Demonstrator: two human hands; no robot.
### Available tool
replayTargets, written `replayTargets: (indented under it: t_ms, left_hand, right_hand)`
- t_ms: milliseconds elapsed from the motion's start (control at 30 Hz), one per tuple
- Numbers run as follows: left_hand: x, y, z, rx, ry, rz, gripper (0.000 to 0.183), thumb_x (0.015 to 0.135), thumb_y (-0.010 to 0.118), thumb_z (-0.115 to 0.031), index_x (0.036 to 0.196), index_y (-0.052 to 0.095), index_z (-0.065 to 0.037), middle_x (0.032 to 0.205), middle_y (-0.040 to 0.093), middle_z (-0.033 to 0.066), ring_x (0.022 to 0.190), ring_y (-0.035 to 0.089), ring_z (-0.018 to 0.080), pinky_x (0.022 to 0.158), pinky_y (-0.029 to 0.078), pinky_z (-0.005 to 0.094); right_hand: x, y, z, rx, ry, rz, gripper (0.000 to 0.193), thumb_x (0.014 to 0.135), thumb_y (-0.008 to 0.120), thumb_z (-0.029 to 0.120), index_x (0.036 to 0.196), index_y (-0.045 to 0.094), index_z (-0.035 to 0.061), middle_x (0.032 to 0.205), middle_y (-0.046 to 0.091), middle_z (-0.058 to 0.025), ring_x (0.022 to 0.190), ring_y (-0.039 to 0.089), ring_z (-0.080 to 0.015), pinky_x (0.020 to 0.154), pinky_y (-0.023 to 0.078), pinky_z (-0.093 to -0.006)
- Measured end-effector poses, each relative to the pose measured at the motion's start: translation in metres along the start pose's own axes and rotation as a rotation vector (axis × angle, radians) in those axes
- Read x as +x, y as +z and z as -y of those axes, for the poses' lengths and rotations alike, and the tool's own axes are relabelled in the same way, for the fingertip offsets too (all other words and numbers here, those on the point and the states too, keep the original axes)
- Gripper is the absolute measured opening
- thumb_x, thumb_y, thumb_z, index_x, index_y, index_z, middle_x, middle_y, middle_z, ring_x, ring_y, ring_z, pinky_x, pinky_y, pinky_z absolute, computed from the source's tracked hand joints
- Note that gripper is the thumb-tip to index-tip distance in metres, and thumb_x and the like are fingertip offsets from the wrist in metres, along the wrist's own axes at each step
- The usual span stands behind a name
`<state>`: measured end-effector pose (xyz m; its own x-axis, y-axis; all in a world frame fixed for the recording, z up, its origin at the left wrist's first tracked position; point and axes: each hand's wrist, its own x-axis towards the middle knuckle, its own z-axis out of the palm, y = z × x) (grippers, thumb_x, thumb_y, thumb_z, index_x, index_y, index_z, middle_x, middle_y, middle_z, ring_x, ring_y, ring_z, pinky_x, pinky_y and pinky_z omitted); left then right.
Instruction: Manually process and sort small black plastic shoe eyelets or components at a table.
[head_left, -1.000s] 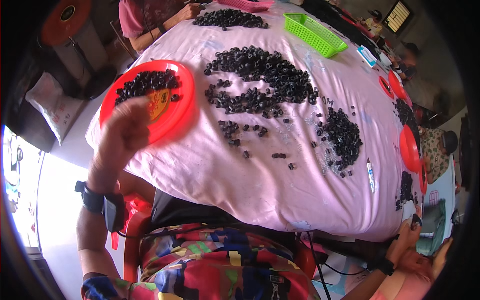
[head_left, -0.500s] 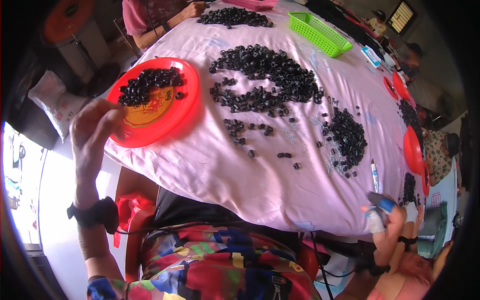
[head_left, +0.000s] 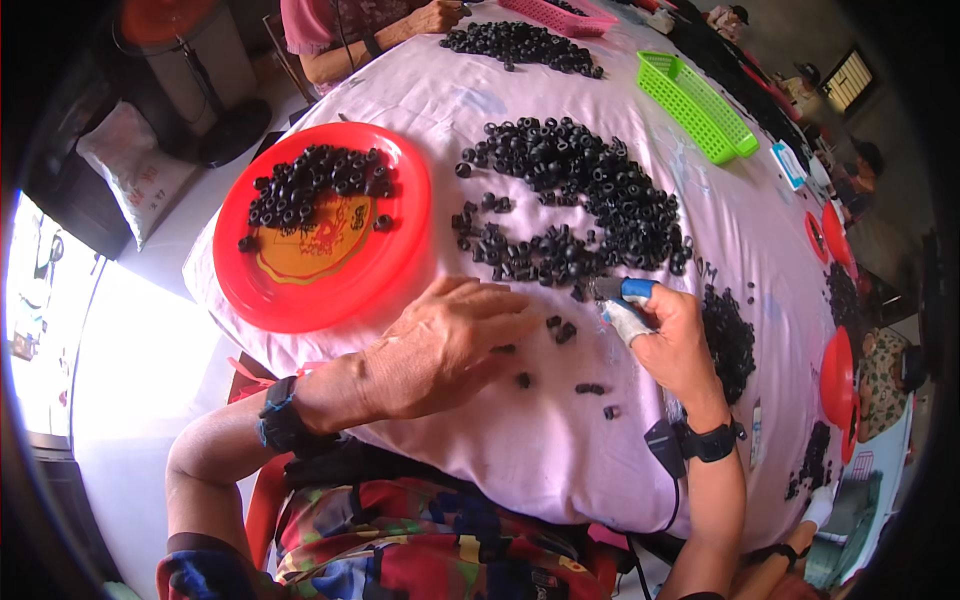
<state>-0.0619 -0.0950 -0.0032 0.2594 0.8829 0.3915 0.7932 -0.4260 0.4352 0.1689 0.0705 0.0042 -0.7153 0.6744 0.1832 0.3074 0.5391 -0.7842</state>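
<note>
My left hand [head_left: 450,345] reaches over the pink cloth with its fingers stretched out, above a few scattered black ring-like pieces [head_left: 561,329]. It looks empty. My right hand [head_left: 675,345] has blue wrapping on a fingertip and white wrapping on the thumb. Its thumb and finger pinch a small dark grey thing that I cannot make out, at the near edge of a large pile of black pieces [head_left: 630,215]. Left of the pile lies a red plate [head_left: 345,312] with a yellow printed centre, bearing a cluster of black pieces [head_left: 310,185] on its far half.
A second dark pile [head_left: 730,345] lies right of my right hand, near a marker pen [head_left: 756,432]. Farther off are a green basket [head_left: 700,110], a pink basket [head_left: 570,18] and another pile [head_left: 520,45]. A person's hand [head_left: 440,16] rests at the far edge; red plates [head_left: 838,375] line the right.
My left hand has moved from the red plate's left rim rightward over the cloth. My right hand has come in from the table's near right side to the large pile. The view has shifted.
</note>
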Motion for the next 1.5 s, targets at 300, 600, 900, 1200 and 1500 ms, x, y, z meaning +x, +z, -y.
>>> replayTargets:
  t_ms: [300,600,900,1200,1500]
  left_hand:
    - [0.062,0.019,0.021,-0.071,-0.194,-0.121,0.029,0.082,0.076,-0.016,0.109,0.070,-0.006,0.102,0.067,0.0113,0.096,0.063,0.0301,0.086,0.048,0.0433]
    - [0.070,0.012,0.003,-0.509,-0.238,-0.024,0.037,0.080,0.081,-0.017,0.113,0.071,-0.005,0.102,0.067,0.0122,0.087,0.066,0.0262,0.073,0.053,0.0368]
    - [0.054,0.014,-0.012,-0.720,-0.318,-0.051,0.014,0.088,0.073,-0.009,0.100,0.069,-0.002,0.083,0.067,0.0064,0.076,0.065,0.0176,0.066,0.052,0.0331]
    - [-0.040,-0.066,-0.031,-0.823,-0.976,-0.127,0.035,0.101,0.058,-0.030,0.089,0.063,0.002,0.069,0.049,-0.0032,0.062,0.043,0.0059,0.056,0.037,0.0261]
    - [-0.156,-0.134,-0.045,0.462,-1.169,-0.431,0.035,0.079,0.081,-0.019,0.102,0.067,0.002,0.083,0.066,0.0119,0.070,0.061,0.0191,0.063,0.050,0.0346]
  right_hand:
    - [0.001,-0.017,-0.019,0.655,0.322,0.156,0.020,0.092,0.062,0.011,0.107,0.069,0.0005,0.098,0.074,-0.0115,0.073,0.065,-0.0080,0.059,0.051,-0.0216]
    - [0.001,-0.017,-0.006,0.525,0.231,0.046,0.039,0.082,0.075,0.005,0.119,0.065,-0.0017,0.098,0.073,-0.0083,0.084,0.068,-0.0081,0.069,0.054,-0.0201]
    - [-0.004,-0.007,0.012,0.579,0.209,0.194,0.040,0.083,0.074,0.005,0.122,0.065,0.0003,0.105,0.072,-0.0072,0.076,0.060,-0.0033,0.063,0.050,-0.0176]
    - [-0.017,-0.014,0.011,0.726,0.203,0.265,0.035,0.079,0.081,0.006,0.110,0.065,0.0014,0.109,0.069,-0.0078,0.085,0.057,-0.0034,0.071,0.051,-0.0186]
    - [-0.013,-0.008,0.024,0.638,0.079,0.541,0.050,0.071,0.086,0.016,0.113,0.065,-0.0003,0.109,0.070,-0.0090,0.087,0.060,-0.0086,0.071,0.049,-0.0211]
